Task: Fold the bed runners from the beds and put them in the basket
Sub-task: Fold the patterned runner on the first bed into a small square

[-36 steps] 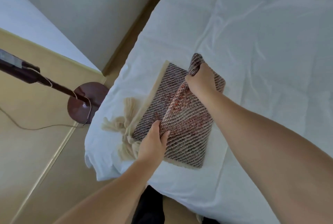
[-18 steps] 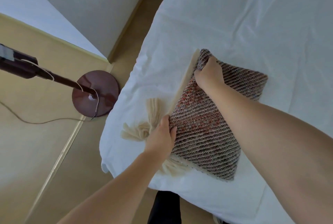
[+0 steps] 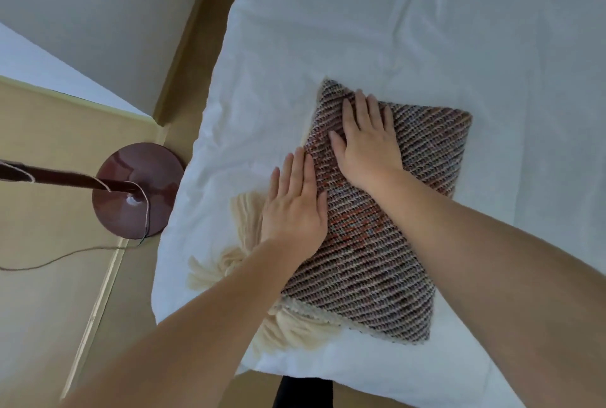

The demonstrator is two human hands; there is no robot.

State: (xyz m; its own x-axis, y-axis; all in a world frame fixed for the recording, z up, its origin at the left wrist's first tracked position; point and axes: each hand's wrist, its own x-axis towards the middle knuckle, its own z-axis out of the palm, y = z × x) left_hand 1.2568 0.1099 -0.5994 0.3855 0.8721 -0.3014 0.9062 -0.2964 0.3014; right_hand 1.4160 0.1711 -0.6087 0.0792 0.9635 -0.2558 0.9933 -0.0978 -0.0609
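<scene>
While our forearms cover part of it, the folded runner (image 3: 387, 211) lies on the bed (image 3: 426, 30) near its 7 o'clock corner. Our right hand (image 3: 367, 142) presses flat on it, fingers spread, gripping nothing; our left hand (image 3: 295, 204) lies flat along its 9 o'clock edge, hiding that border. Cream tassels (image 3: 242, 211) show partly beneath our left arm. At 9 o'clock a lamp (image 3: 137, 191) stands on the floor, its pole cut off.

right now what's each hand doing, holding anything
Left hand: open, flat on the left edge of the folded bed runner, holding nothing.
Right hand: open, pressed flat on the runner, holding nothing.
</scene>
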